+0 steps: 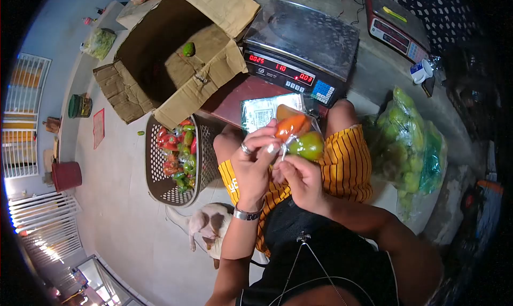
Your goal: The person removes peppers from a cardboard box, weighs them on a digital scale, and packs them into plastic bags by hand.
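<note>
A small clear plastic bag of bell peppers (305, 145), orange and green, is held over my lap. My left hand (254, 167), with a ring and a metal watch, has its fingers closed at the bag's gathered neck. Thumb and fingers of my right hand (302, 180) pinch the twisted end of that neck, just below the peppers. Behind the bag, a flat plastic packet with printing (262, 111) lies before the digital scale (302, 33), whose red display is lit.
An open cardboard box (125, 95) holds a green pepper (188, 49). Below it stands a basket (173, 198) of bagged peppers. A cat (211, 228) lies by my left arm. Bagged green produce (403, 140), a mug (421, 71) and a second scale (393, 36) are at right.
</note>
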`<state>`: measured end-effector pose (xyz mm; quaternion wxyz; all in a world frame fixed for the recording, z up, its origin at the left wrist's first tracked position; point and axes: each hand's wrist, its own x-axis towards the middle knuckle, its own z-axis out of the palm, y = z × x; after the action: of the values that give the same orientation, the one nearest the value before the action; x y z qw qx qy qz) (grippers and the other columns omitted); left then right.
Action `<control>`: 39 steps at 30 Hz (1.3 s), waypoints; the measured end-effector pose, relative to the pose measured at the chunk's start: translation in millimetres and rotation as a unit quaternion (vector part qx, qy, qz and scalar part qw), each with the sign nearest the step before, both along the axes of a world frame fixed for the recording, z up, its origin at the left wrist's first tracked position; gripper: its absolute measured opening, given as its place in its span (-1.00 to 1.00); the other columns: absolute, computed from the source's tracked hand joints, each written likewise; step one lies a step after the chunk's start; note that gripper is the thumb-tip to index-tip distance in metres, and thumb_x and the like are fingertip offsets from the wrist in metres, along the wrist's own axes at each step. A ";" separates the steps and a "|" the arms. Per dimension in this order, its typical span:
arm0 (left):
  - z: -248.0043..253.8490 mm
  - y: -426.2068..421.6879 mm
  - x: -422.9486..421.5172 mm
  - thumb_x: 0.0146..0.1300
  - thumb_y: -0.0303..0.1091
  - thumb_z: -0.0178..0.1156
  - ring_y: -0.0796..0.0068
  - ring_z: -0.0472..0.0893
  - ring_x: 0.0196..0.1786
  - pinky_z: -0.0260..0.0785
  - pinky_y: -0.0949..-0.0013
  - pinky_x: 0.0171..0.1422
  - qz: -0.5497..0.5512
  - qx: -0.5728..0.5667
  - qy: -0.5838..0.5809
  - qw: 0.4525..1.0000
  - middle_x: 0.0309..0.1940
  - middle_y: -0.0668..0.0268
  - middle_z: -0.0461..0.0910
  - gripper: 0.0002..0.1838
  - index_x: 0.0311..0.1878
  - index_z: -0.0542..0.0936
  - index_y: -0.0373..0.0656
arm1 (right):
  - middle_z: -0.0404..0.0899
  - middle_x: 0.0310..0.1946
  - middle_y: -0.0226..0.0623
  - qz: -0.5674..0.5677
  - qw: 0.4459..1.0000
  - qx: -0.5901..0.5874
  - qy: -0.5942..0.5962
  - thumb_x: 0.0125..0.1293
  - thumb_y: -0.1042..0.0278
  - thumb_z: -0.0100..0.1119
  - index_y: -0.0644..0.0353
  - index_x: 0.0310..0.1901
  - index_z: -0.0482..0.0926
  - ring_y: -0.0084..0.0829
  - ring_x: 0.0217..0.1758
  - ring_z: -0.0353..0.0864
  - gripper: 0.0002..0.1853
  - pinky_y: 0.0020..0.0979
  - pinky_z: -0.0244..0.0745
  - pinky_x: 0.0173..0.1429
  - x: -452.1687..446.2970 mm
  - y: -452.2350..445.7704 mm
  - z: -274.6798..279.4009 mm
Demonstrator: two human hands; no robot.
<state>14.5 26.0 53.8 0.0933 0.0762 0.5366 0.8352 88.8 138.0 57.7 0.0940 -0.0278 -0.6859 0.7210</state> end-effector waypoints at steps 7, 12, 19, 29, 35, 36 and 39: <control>-5.6 -7.4 14.4 0.34 -0.28 0.40 0.00 0.61 0.30 0.12 -0.16 0.61 -0.239 0.342 -0.086 0.905 0.16 0.08 0.70 -0.81 -0.29 0.72 -0.22 | 0.32 0.37 -0.24 0.155 0.957 -0.243 0.010 0.50 0.28 0.19 0.19 0.45 0.20 -0.28 0.26 0.56 -0.40 -0.26 0.38 0.44 20.7 29.3 -16.4; -1.9 -8.8 -31.3 0.26 -0.21 0.39 -0.02 0.61 0.24 0.01 -0.21 0.61 -0.414 0.289 0.122 0.855 -0.21 0.08 0.79 -0.75 -0.38 0.76 -0.22 | 0.68 -0.23 -0.16 0.121 0.923 0.264 0.252 0.28 0.44 0.38 0.19 -0.19 0.77 -0.19 -0.05 0.71 -0.90 -0.18 0.54 0.20 -8.3 42.9 29.0; 13.0 -44.1 -37.9 0.24 -0.69 0.34 0.38 0.69 0.07 0.50 0.31 0.27 -0.291 -0.099 0.044 0.951 -0.04 0.12 0.76 -0.87 -0.17 0.75 -0.33 | 0.70 -0.35 -0.12 0.137 0.961 0.222 0.090 0.25 0.63 0.30 0.37 -0.21 0.74 -0.19 -0.26 0.74 -0.89 -0.32 0.62 -0.11 -30.5 65.3 36.6; -12.8 -35.6 -5.7 0.34 -0.64 0.29 0.59 0.66 -0.08 0.51 0.49 0.03 -0.134 -0.174 -0.048 0.974 -0.07 0.30 0.75 -0.80 -0.01 0.76 -0.32 | 0.62 -0.28 -0.13 0.090 0.907 0.367 0.183 0.08 0.70 0.30 0.36 -0.16 0.68 -0.16 -0.17 0.67 -0.75 -0.21 0.63 -0.08 -41.0 54.2 27.4; -23.6 -37.0 -8.2 0.40 -0.60 0.29 0.70 0.62 -0.20 0.44 0.64 -0.18 -0.172 -0.085 -0.116 0.975 -0.08 0.39 0.73 -0.85 -0.03 0.74 -0.29 | 0.68 -0.24 -0.20 0.088 0.920 0.337 0.181 0.09 0.75 0.37 0.31 -0.15 0.74 -0.23 -0.22 0.69 -0.73 -0.31 0.62 -0.14 -44.0 54.5 23.1; -19.7 -36.5 -9.1 0.38 -0.60 0.29 0.68 0.62 -0.22 0.46 0.59 -0.15 -0.168 -0.129 -0.139 0.967 -0.11 0.38 0.73 -0.87 -0.05 0.73 -0.30 | 0.68 -0.24 -0.21 0.083 0.925 0.330 0.172 0.09 0.73 0.39 0.29 -0.15 0.74 -0.25 -0.23 0.69 -0.74 -0.32 0.61 -0.15 -43.4 55.0 23.0; -9.7 -35.4 -18.8 0.37 -0.61 0.28 0.64 0.63 -0.17 0.49 0.49 -0.07 -0.242 -0.205 -0.031 0.948 -0.14 0.36 0.72 -0.88 -0.08 0.72 -0.30 | 0.68 -0.26 -0.23 0.070 0.943 0.296 0.132 0.11 0.69 0.44 0.28 -0.18 0.73 -0.31 -0.27 0.69 -0.77 -0.36 0.60 -0.17 -45.0 65.1 17.4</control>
<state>-4.3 -9.5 44.0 0.3227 0.1569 0.6586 0.6614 43.8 203.1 75.1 0.1374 0.1447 -0.8501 0.4873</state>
